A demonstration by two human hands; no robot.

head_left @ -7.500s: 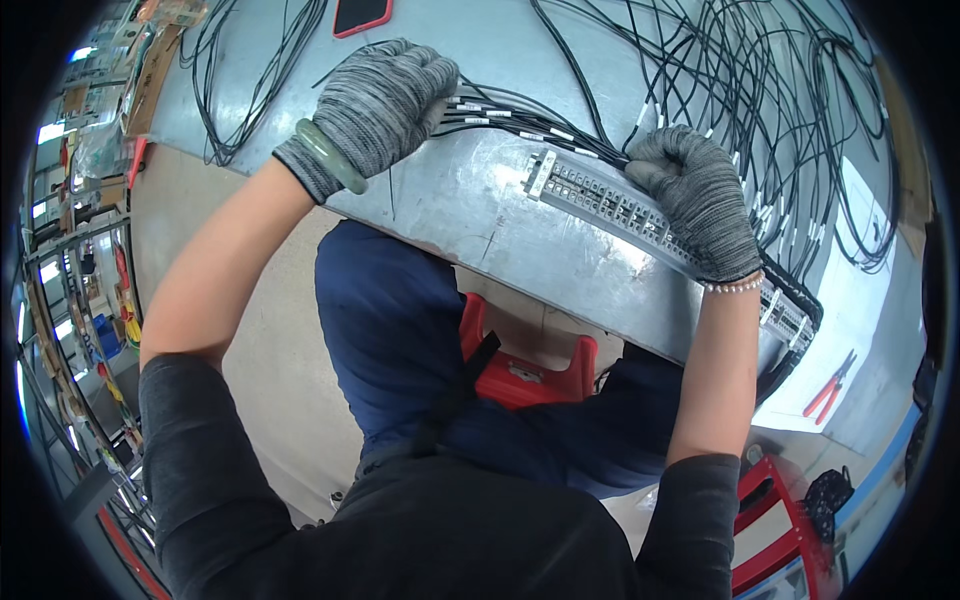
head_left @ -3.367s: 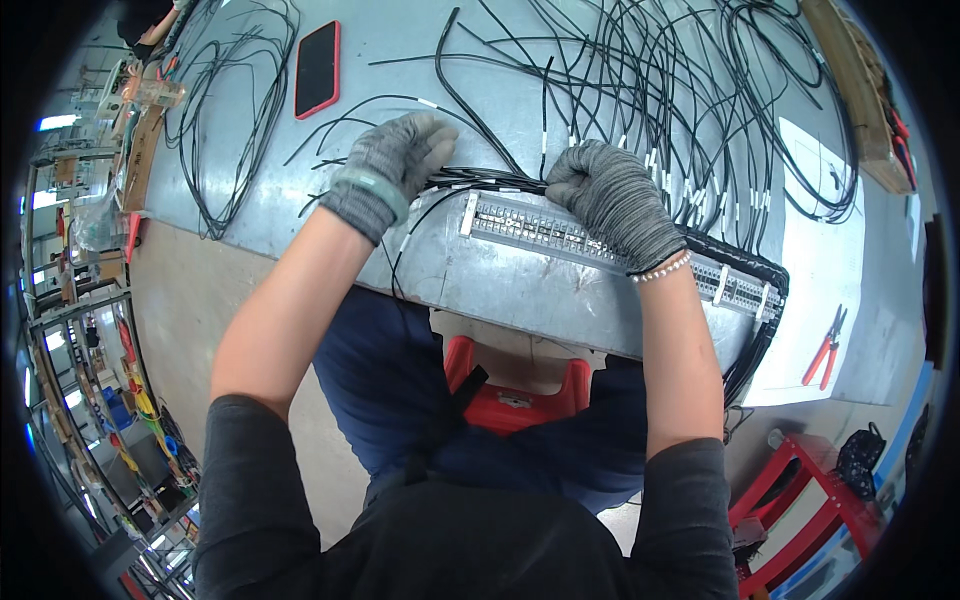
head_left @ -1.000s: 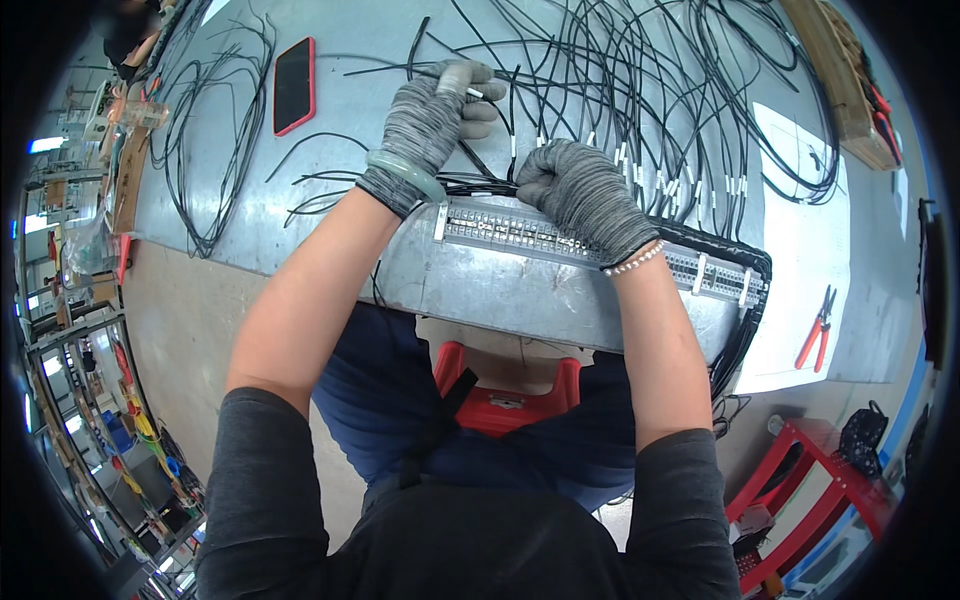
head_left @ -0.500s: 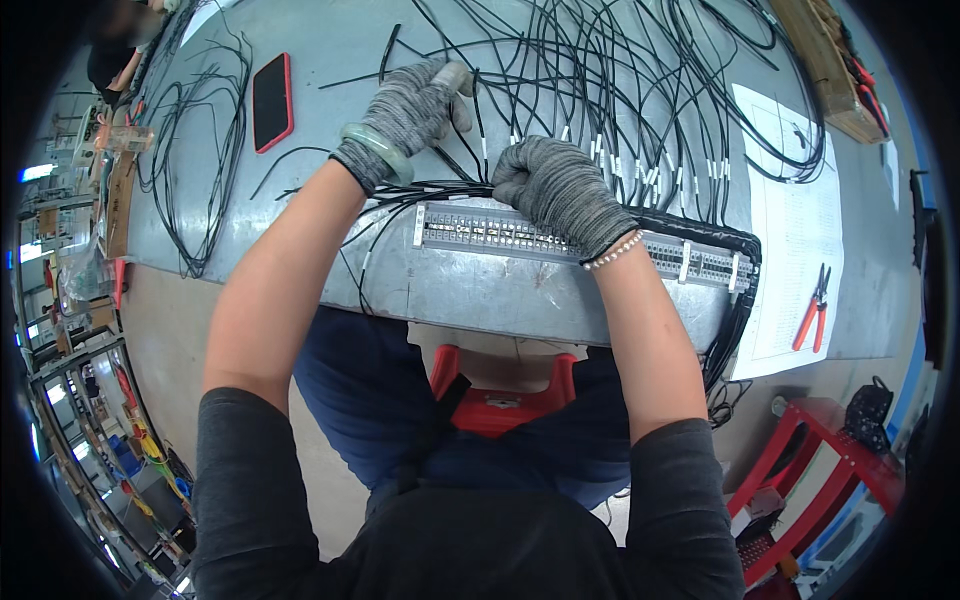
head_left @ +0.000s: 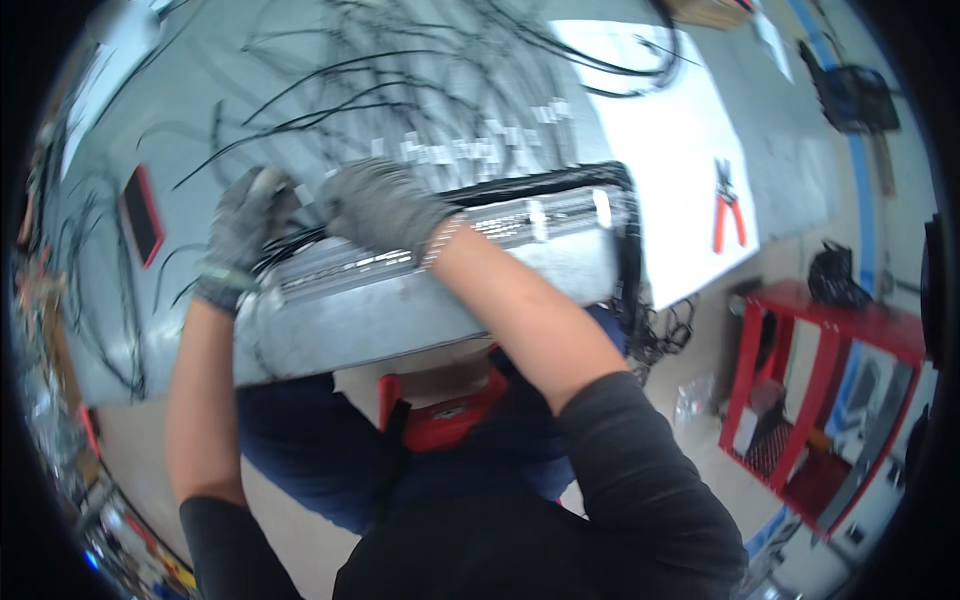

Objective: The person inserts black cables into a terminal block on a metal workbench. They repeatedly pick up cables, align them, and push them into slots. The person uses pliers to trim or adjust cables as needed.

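Both my hands wear grey knit gloves and work close together at the left end of a grey terminal block strip [head_left: 350, 272]. My left hand [head_left: 245, 225] is closed, its fingertips blurred around a thin black wire near a small white label. Beside it, my right hand [head_left: 380, 205] is curled around the black wire bundle [head_left: 545, 184], which runs along the strip's far side and bends down at its right end. Many loose black wires [head_left: 400, 85] with white label sleeves [head_left: 480, 150] fan out beyond the hands.
A red-edged phone [head_left: 142, 216] lies left, near coiled black wires [head_left: 85, 290]. On the right, red-handled cutters [head_left: 728, 210] rest on a white paper sheet [head_left: 670, 150]. A red cart [head_left: 830, 320] stands beyond the grey table [head_left: 350, 340]; a red stool [head_left: 440, 415] is below.
The whole view has turned and shifted, so table and strip now sit tilted and further left. My left hand has come down nearer the bundle and my right hand.
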